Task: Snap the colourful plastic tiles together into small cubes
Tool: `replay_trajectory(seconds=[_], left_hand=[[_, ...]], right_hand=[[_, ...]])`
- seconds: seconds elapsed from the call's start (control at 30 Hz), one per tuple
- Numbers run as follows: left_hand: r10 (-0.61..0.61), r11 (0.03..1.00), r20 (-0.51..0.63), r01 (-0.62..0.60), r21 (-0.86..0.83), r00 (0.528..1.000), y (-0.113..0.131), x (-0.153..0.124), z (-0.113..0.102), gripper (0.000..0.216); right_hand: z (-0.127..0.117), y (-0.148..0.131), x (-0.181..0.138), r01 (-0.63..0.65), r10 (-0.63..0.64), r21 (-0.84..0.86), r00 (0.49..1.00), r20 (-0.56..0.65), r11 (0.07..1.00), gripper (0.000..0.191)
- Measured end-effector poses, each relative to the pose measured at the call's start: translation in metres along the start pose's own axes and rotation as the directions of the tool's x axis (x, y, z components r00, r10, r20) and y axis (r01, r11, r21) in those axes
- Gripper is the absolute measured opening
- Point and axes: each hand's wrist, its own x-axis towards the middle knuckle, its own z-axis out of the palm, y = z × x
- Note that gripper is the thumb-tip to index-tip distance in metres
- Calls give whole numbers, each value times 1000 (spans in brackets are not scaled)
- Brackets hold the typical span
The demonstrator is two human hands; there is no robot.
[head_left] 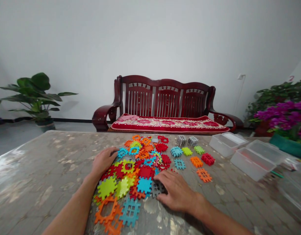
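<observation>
a few single-colour stacks (176,151) sit apart; most tiles remain in the mixed pile (145,172). the right hand (176,190) seems to pinch a grey tile (156,190) at its edge; the left hand's (105,160) grip, beside the pile, i cannot tell.

The bare left forearm (72,209) enters near 7 o'clock and runs toward 1 o'clock. Its left hand (104,161) lies at 8 o'clock, back upward, left fingers (113,150) together and pointing to 2 o'clock; their undersides are hidden. The bare right forearm (214,213) comes from between 4 and 5 o'clock. The right hand (176,191) sits at 5 o'clock, bent right fingers (161,177) reaching toward 10 o'clock, right thumb (162,197) apart from them toward 9 o'clock.
</observation>
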Motion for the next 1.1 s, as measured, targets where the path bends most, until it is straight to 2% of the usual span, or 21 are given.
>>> replay_trajectory(seconds=[0.13, 0.3, 0.47, 0.63, 0.83, 1.0, 1.1], left_hand=[[-6, 1000, -12, 5, -17, 1000, -2, 0, 1, 42], [-4, 1000, -19, 4, -31, 1000, -3, 1, 2, 41], [3, 1000, -7, -3, -28, 1000, -2, 0, 2, 43], [-8, 1000, -11, 8, -26, 1000, -2, 1, 2, 41], [-8, 1000, -8, 8, -12, 1000, -1, 1, 2, 43], [-1, 1000, -4, 1, -9, 1000, -1, 1, 2, 44], [-4, 1000, -12, 4, -21, 1000, -1, 1, 1, 44]], right_hand=[[-2, 1, -3, -8, 8, 2, 1000, 29, 1000, 50], [-2, -3, -6, -95, 95, 13, 995, 25, 995, 53], [-3, -9, -10, -168, 167, 22, 985, 36, 986, 45], [1, -9, -9, -183, 182, 10, 983, 21, 983, 53], [12, -11, -6, -149, 148, -19, 989, -15, 989, 43], [-9, -4, -7, -114, 113, 31, 993, 17, 993, 49], [-31, 13, -8, -126, 129, 70, 991, -32, 989, 59]])
